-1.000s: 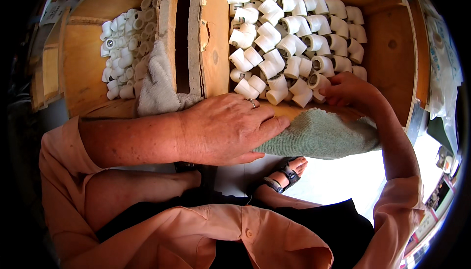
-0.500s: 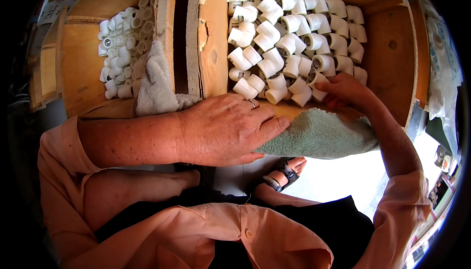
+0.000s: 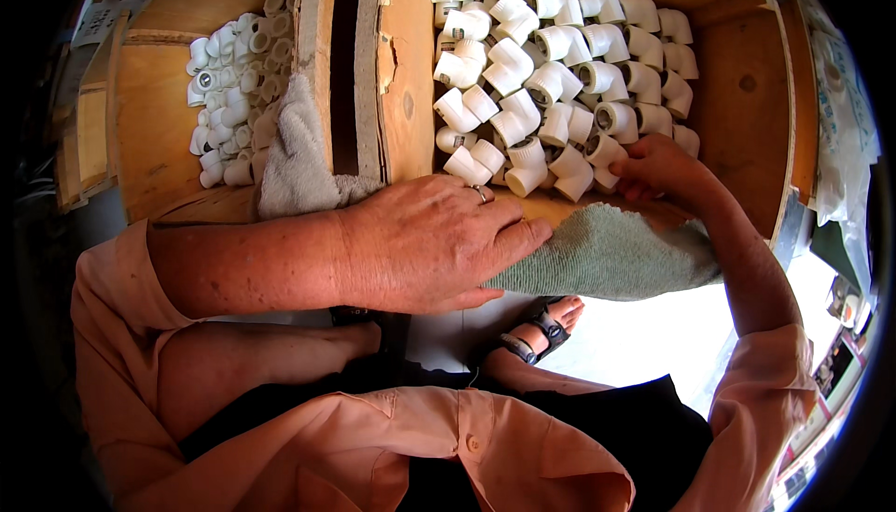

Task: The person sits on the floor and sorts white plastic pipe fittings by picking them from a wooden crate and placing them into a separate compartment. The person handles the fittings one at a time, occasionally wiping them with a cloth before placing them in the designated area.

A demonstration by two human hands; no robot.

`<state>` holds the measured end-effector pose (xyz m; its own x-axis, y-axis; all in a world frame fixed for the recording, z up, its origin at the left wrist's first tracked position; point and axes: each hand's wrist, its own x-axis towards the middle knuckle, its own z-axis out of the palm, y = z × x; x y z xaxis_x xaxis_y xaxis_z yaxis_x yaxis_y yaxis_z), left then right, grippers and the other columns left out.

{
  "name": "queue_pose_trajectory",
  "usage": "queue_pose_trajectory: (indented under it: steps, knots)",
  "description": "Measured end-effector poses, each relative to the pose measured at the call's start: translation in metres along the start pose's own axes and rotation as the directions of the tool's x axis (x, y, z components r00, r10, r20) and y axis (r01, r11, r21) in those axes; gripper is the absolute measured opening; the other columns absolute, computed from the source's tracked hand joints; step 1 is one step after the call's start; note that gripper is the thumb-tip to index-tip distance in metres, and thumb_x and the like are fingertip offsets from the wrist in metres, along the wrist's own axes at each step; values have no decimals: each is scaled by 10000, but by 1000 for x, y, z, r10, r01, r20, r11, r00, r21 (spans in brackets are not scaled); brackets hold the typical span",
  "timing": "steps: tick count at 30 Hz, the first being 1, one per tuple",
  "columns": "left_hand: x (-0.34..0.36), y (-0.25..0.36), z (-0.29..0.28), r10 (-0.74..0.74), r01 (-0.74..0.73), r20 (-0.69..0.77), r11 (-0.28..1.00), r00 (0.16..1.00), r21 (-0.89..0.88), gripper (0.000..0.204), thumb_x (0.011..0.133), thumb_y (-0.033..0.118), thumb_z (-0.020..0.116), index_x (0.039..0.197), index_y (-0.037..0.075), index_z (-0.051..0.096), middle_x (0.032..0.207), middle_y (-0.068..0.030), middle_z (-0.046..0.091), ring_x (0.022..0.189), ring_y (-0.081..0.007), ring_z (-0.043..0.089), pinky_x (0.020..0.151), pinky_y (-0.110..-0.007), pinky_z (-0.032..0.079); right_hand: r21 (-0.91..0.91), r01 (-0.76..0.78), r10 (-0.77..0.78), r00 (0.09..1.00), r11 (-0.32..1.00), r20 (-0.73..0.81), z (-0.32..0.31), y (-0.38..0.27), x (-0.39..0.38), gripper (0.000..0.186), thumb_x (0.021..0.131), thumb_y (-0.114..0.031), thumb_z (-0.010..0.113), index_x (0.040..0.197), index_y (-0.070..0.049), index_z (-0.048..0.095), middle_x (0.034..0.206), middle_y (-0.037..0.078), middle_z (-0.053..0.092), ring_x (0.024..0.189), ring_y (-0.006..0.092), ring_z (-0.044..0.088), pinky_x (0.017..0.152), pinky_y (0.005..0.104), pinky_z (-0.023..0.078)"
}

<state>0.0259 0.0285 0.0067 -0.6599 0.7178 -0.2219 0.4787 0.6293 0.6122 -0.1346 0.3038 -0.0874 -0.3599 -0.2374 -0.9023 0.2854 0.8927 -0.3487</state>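
My left hand lies palm down across the front edge of the right wooden box, on a green towel, with its fingers slightly bent and apart and a ring on one finger. At the box's lower right, my right hand has its fingertips closed on a white plastic elbow fitting; some fingers are hidden. Several rows of similar white elbows with ribbed collars fill much of the right box.
A left wooden box holds smaller white fittings. A grey towel drapes over its corner beside the dividing boards. Translucent plastic bags hang at the right. My sandalled foot shows below.
My right hand and the fitting at its fingertips have shifted very slightly. My left hand stays in nearly the same place on the towel.
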Motion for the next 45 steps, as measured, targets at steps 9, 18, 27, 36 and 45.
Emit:
queue_pose_trajectory:
  steps: [9, 18, 27, 36, 45]
  knots:
    - [-1, 1, 1, 3, -3, -9, 1000, 1000, 31, 699, 755, 327, 739, 1327, 45, 452, 1080, -98, 554, 829, -227, 615, 706, -347, 499, -392, 129, -180, 979, 911, -96, 1, -4, -3, 264, 781, -235, 687, 817, 25, 666, 714, 135, 673, 658, 214, 672, 660, 339, 534]
    - [-2, 4, 0, -24, 23, 13, 999, 1000, 44, 700, 757, 325, 740, 1332, 49, 451, 1049, -99, 570, 857, -235, 622, 716, -353, 500, -792, 30, -291, 938, 610, -188, 13, -26, -19, 332, 806, -348, 688, 888, -26, 677, 970, 170, 667, 980, 331, 631, 832, 426, 503]
    - [0, 4, 1, -28, 28, 27, 1000, 999, 10, 679, 773, 321, 727, 1329, 42, 452, 1032, -104, 571, 851, -244, 617, 714, -360, 491, -772, 49, -314, 928, 633, -199, 8, -23, -20, 299, 771, -347, 701, 873, -66, 694, 881, 134, 688, 907, 291, 659, 792, 413, 515]
    - [-9, -7, -20, 74, -91, -232, 994, 970, -61, 582, 821, 304, 706, 1255, -13, 483, 945, -112, 591, 818, -231, 617, 775, -355, 530, -453, 149, -288, 923, 879, -255, 0, -27, -27, 227, 703, -266, 705, 729, -46, 658, 625, 68, 648, 604, 188, 653, 615, 330, 515]
    - [-91, -164, -108, -509, 78, -639, 813, 577, -578, 197, 963, 84, 530, 1131, 4, 593, 951, -72, 667, 781, -108, 630, 702, -245, 527, -489, 142, -349, 864, 861, -363, -1, -25, -24, 210, 737, -241, 618, 756, -35, 654, 615, 85, 637, 589, 203, 645, 607, 338, 497]
